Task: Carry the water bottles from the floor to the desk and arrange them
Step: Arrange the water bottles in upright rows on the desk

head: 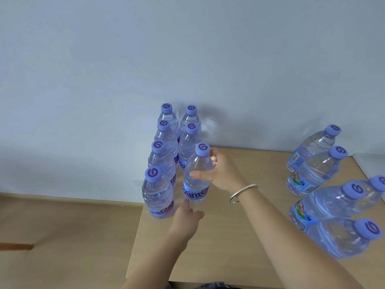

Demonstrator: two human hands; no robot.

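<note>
Clear water bottles with purple caps stand in two rows at the left end of the light wooden desk. My right hand is wrapped around the upper body of the nearest bottle in the right row, which stands upright on the desk. My left hand reaches toward that bottle's base, fingertips touching or nearly touching it, holding nothing. The front bottle of the left row stands just left of my left hand. Several more bottles are grouped at the desk's right side.
The desk's left edge runs just beside the left row of bottles. A pale blue wall rises right behind the desk. Wooden floor lies to the left, below the desk. A silver bangle circles my right wrist.
</note>
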